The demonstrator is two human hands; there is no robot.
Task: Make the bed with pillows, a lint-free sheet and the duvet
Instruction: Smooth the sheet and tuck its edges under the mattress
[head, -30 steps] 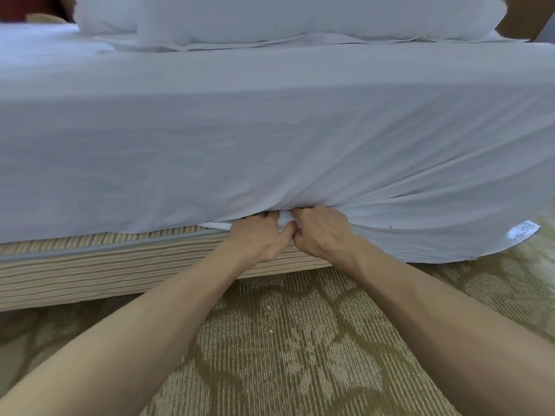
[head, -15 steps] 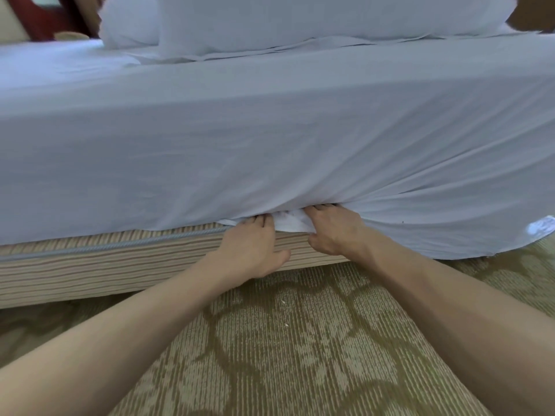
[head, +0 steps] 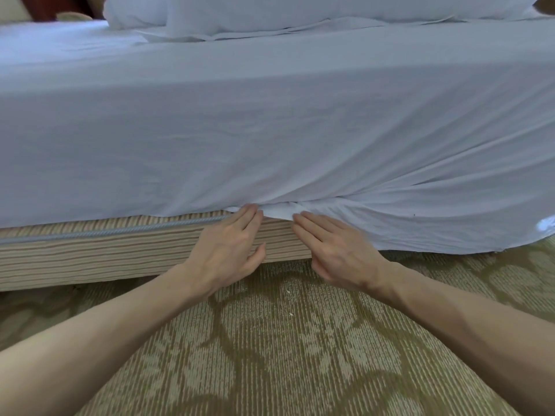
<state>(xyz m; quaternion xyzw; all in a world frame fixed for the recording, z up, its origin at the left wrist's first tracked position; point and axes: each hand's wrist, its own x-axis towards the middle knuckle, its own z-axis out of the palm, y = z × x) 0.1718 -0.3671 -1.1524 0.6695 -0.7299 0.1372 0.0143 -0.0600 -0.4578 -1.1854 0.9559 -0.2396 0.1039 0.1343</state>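
Two hands, left hand (head: 225, 253) and right hand (head: 339, 250), reach with straight fingers touching the white sheet (head: 270, 139) edge hanging over the mattress side above the striped bed base (head: 90, 253), pillows (head: 270, 10) beyond.

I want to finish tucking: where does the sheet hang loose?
Head view, right side: the sheet hangs untucked beyond the right hand, covering the bed base nearly to the carpet.

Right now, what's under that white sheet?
Below the sheet, a striped bed base with grey piping shows at left. Whatever lies higher up is covered, as is the base farther right.
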